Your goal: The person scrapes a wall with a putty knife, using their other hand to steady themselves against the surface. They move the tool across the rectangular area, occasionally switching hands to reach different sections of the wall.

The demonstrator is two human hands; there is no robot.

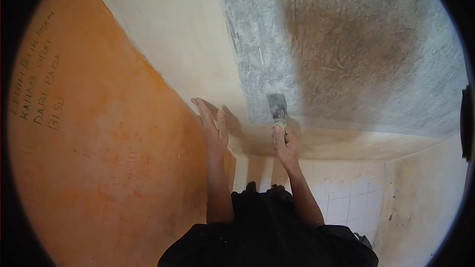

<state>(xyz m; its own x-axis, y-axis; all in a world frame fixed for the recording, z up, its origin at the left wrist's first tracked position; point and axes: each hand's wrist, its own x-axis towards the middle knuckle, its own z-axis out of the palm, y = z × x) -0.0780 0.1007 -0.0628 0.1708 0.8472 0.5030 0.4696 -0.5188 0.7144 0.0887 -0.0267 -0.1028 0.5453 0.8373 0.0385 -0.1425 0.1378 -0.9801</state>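
Note:
My right hand (286, 144) is closed around the light green handle of a putty knife (277, 105). Its wide, smeared metal blade points away from me and lies over the lower end of a grey, rough-textured strip (257, 44). To the left, my left hand (213, 124) holds nothing, its fingers stretched out at the cream surface (183, 34) close to the orange wall's edge. Shadows of both hands fall on the pale surface beside them.
An orange wall (123, 138) with handwritten words runs along the left. A dark brown and grey patch (346, 44) spreads over the upper right. White tiles (349, 200) show at the lower right, next to a stained pale wall (420, 193).

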